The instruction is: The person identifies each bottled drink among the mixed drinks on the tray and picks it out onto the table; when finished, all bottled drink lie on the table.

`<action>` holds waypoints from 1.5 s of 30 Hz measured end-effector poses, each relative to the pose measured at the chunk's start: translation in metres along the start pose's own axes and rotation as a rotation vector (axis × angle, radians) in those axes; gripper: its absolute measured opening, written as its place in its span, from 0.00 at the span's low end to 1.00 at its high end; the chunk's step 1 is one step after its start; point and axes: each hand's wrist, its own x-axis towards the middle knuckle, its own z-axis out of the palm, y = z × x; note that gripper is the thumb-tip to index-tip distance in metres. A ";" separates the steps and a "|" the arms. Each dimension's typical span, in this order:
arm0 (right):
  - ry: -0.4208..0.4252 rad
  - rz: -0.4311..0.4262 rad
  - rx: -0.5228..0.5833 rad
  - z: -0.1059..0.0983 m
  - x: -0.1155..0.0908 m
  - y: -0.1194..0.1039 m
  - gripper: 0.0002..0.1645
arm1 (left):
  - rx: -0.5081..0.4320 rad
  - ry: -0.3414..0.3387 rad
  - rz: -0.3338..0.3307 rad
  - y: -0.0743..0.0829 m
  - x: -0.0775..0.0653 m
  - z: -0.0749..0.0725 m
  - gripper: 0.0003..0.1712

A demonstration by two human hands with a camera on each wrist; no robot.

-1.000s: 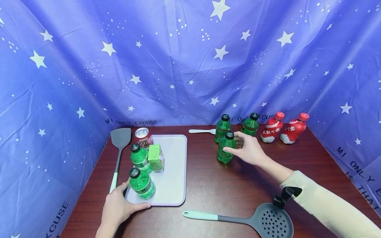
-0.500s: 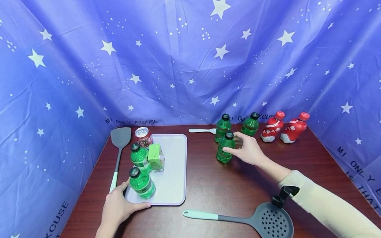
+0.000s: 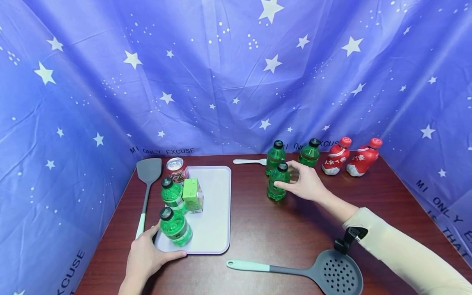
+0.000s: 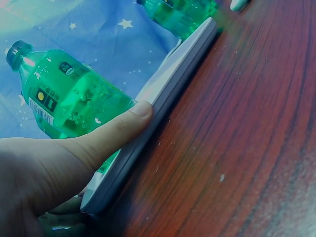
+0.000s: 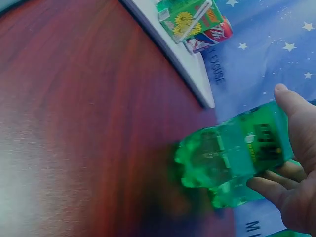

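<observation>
In the head view my right hand (image 3: 304, 182) holds an upright green soda bottle (image 3: 278, 186) with a black cap, thumb in front and fingers behind. The right wrist view shows the thumb and fingers on either side of this bottle (image 5: 237, 153). Another green bottle stands close behind it. My left hand (image 3: 145, 256) grips the near left corner of a white tray (image 3: 214, 229); in the left wrist view the thumb presses the tray's rim (image 4: 173, 84). A green bottle (image 3: 176, 229) stands on the tray beside that hand.
Another green bottle (image 3: 172, 196), a green drink carton (image 3: 193, 196) and a red can (image 3: 178, 171) are on the tray. A grey spatula (image 3: 149, 172) lies left, a slotted skimmer (image 3: 335, 272) in front, a white fork (image 3: 248, 162) behind. Two red bottles (image 3: 363, 159) stand back right.
The right hand and forearm have shifted very slightly left, the held bottle with them. The left hand and the tray stay in place.
</observation>
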 end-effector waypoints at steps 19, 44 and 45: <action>0.109 -0.153 0.181 -0.028 0.048 -0.082 0.29 | 0.006 -0.030 -0.029 -0.001 0.000 -0.001 0.82; -0.120 -0.375 0.362 0.065 0.061 -0.184 0.32 | 0.019 -0.038 -0.031 0.001 0.001 -0.002 0.80; -0.132 -0.376 0.366 0.070 0.060 -0.186 0.32 | 0.020 -0.037 -0.029 0.001 0.001 -0.002 0.80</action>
